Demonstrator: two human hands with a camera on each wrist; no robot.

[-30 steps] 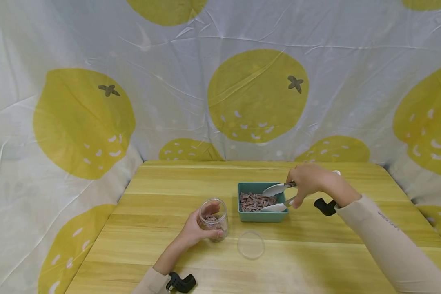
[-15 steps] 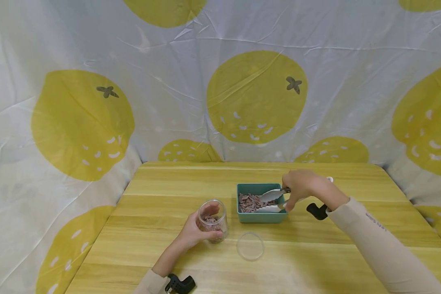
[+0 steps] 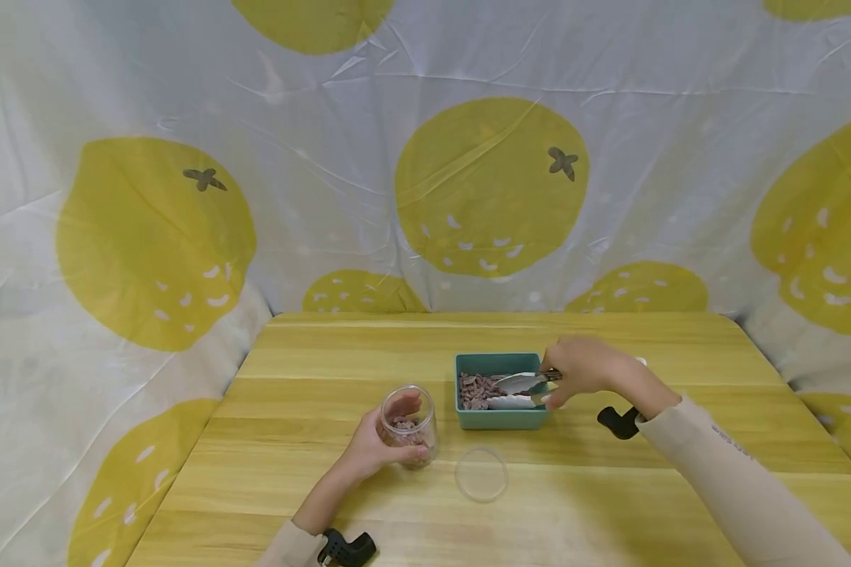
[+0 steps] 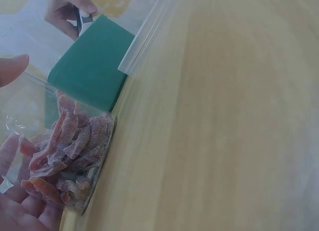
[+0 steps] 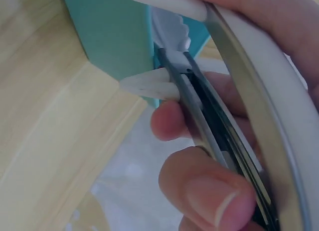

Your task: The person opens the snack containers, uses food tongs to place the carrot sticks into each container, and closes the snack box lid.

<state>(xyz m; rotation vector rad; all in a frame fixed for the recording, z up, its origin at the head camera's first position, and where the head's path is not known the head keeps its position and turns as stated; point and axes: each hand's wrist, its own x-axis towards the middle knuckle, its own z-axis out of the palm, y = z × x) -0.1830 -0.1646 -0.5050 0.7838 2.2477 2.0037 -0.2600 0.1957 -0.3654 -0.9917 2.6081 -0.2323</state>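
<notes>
My left hand [image 3: 370, 449] grips a clear jar [image 3: 428, 435] around its side, upright on the table. Reddish-brown dried strips [image 4: 75, 146] with a pale dusting lie in the jar's lower part. My right hand [image 3: 583, 367] holds tongs [image 5: 224, 121] with white tips and metal arms. Both tong tips [image 3: 512, 402] are inside the teal box [image 3: 503, 420], spread apart among more of the strips [image 3: 475, 390]. Whether any strip lies between the tips is too small to tell.
A round clear lid [image 3: 481, 474] lies on the wooden table [image 3: 326, 354], between the jar and the box and nearer to me. A lemon-print cloth [image 3: 492, 189] hangs behind the table and at both sides. Each wrist carries a black camera mount [image 3: 347, 549].
My right hand has moved left and a little lower, carrying the tong tips further left into the strips. The left hand and jar stay nearly where they were.
</notes>
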